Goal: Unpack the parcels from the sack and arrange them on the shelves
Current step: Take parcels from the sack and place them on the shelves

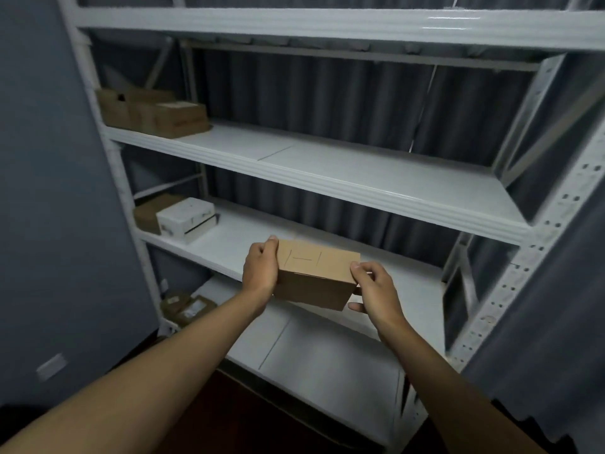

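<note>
A small brown cardboard parcel [316, 273] with pen marks on its top is held in the air in front of the white metal shelf unit [360, 188]. My left hand [260, 268] grips its left end, thumb on top. My right hand [375, 288] holds its right end, thumb on the top corner and fingers under it. The parcel hovers at the front edge of the second-lowest shelf board [229, 244]. The sack is out of view.
Brown boxes [154, 114] stand at the left end of the upper shelf. A white box [185, 216] and a brown box [149, 211] sit left on the shelf below. Flat parcels [188, 306] lie on the lowest shelf. A grey curtain [540, 322] hangs at right.
</note>
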